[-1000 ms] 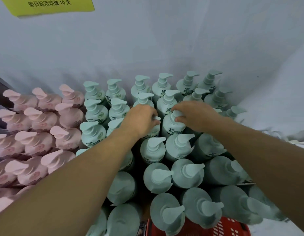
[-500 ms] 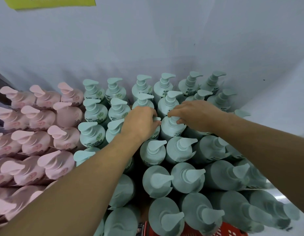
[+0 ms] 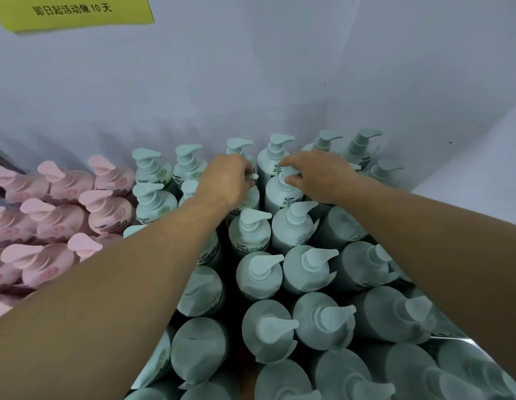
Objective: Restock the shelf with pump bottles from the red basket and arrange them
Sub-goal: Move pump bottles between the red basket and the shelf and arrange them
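Along the left edge of the shelf stand the pink pump bottles (image 3: 106, 209), packed in rows and touching the mint-green pump bottles (image 3: 307, 269) that fill the rest of it out to the right corner. Toward the back wall (image 3: 280, 82), the left hand (image 3: 226, 180) has its fingers curled over the pump head of one green bottle (image 3: 246, 202) (only the white nozzle tip shows). Just beside it, the right hand (image 3: 317, 176) pinches the pump neck of the neighbouring bottle (image 3: 281, 194). Full bottles like these look heavy and hard-walled, with smooth sides likely to slip, so the collar under the pump seems the surest hold. The red basket is out of sight.
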`<state>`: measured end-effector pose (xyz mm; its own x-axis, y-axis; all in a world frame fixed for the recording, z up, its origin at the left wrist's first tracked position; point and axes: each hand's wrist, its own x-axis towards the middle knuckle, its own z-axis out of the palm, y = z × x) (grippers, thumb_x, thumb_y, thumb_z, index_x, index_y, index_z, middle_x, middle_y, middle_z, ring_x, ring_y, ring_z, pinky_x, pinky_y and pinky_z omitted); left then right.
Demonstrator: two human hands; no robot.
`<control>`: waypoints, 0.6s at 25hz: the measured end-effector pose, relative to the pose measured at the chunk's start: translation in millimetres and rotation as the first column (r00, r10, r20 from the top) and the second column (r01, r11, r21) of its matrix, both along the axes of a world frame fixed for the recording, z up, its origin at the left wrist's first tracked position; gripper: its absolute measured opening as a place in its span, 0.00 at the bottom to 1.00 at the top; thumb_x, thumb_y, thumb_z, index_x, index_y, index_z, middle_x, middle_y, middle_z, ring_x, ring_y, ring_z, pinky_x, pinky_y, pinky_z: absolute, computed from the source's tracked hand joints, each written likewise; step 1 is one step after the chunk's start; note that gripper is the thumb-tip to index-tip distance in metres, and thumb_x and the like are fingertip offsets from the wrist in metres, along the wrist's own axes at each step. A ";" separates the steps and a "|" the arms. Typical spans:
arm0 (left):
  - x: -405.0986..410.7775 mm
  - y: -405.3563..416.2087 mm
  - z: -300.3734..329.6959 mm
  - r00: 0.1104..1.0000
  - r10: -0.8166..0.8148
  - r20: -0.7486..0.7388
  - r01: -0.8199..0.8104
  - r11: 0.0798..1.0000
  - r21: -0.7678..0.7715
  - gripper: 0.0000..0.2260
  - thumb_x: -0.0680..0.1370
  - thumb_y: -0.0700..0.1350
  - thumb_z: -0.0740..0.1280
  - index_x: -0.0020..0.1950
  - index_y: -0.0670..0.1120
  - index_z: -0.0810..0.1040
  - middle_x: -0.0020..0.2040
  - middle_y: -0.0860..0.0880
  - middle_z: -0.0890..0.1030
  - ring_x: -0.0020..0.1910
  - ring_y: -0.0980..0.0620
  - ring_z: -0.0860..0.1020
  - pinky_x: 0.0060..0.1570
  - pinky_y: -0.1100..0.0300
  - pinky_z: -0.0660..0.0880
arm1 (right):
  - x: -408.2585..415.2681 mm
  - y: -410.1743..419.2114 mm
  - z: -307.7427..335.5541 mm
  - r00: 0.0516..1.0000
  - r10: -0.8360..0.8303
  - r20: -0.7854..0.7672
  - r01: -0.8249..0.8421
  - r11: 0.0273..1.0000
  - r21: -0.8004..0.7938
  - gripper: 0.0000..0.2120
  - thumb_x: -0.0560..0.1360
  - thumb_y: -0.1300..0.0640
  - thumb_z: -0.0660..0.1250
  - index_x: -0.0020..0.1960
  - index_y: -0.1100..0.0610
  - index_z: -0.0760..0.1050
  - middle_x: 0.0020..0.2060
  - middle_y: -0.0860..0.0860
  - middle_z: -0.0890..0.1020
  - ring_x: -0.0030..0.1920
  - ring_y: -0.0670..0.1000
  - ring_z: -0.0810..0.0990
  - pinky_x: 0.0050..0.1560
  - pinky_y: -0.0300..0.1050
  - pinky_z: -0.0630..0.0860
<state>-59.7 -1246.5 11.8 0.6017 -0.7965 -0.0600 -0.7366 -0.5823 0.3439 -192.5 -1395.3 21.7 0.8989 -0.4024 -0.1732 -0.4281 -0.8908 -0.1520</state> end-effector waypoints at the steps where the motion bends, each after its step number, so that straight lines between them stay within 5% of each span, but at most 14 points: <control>1: 0.6 0.3 -1.0 1.000 0.018 0.002 -0.018 1.000 -0.014 0.09 0.77 0.47 0.70 0.54 0.46 0.84 0.50 0.43 0.85 0.52 0.42 0.80 0.52 0.50 0.77 | 0.3 -0.4 -1.2 1.000 -0.008 0.022 0.008 1.000 0.004 0.19 0.83 0.48 0.59 0.74 0.45 0.70 0.69 0.50 0.76 0.68 0.55 0.74 0.58 0.52 0.71; 6: 5.1 -0.2 6.0 0.998 0.042 -0.043 -0.040 0.999 0.032 0.13 0.76 0.47 0.73 0.58 0.46 0.83 0.53 0.43 0.85 0.54 0.43 0.81 0.54 0.55 0.76 | -6.0 4.6 9.6 0.999 -0.020 0.032 0.017 0.996 0.085 0.24 0.81 0.45 0.63 0.76 0.46 0.66 0.71 0.51 0.75 0.68 0.54 0.74 0.61 0.52 0.72; 8: -2.4 6.8 16.4 0.996 0.026 -0.088 -0.021 0.998 0.056 0.21 0.76 0.46 0.72 0.68 0.46 0.77 0.65 0.43 0.79 0.63 0.43 0.77 0.62 0.53 0.72 | -28.9 2.6 29.3 0.973 -0.122 0.195 0.077 0.972 0.223 0.26 0.80 0.44 0.65 0.76 0.47 0.67 0.68 0.48 0.76 0.65 0.50 0.75 0.65 0.51 0.73; 10: -21.4 22.2 34.5 0.995 0.030 -0.092 -0.034 0.999 -0.039 0.23 0.78 0.47 0.70 0.72 0.46 0.72 0.70 0.44 0.72 0.67 0.44 0.73 0.65 0.54 0.68 | -81.2 2.1 55.8 0.874 -0.287 0.393 0.139 0.921 0.364 0.21 0.78 0.42 0.67 0.70 0.43 0.74 0.57 0.37 0.81 0.55 0.39 0.79 0.56 0.37 0.77; 12: -57.8 39.8 58.8 0.995 0.017 -0.103 -0.041 0.971 -0.237 0.21 0.77 0.51 0.69 0.69 0.48 0.75 0.66 0.47 0.75 0.63 0.48 0.75 0.63 0.55 0.69 | -157.7 6.1 81.1 0.771 -0.421 0.478 0.212 0.877 0.432 0.14 0.75 0.41 0.67 0.61 0.37 0.79 0.50 0.32 0.83 0.49 0.34 0.82 0.46 0.25 0.75; 15: -150.7 70.7 95.2 0.956 -0.179 -0.232 0.086 0.928 -0.361 0.18 0.72 0.59 0.67 0.60 0.55 0.80 0.54 0.56 0.79 0.52 0.56 0.79 0.51 0.58 0.77 | -272.0 21.2 89.1 0.741 -0.521 0.424 0.339 0.835 0.433 0.10 0.77 0.46 0.69 0.55 0.32 0.79 0.49 0.29 0.83 0.49 0.33 0.82 0.48 0.23 0.73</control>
<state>-210.4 -1175.8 107.0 0.4897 -0.8668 0.0942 -0.6585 -0.2969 0.6915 -464.5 -1374.1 110.8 0.6297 -0.7738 0.0691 -0.5314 -0.4939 -0.6882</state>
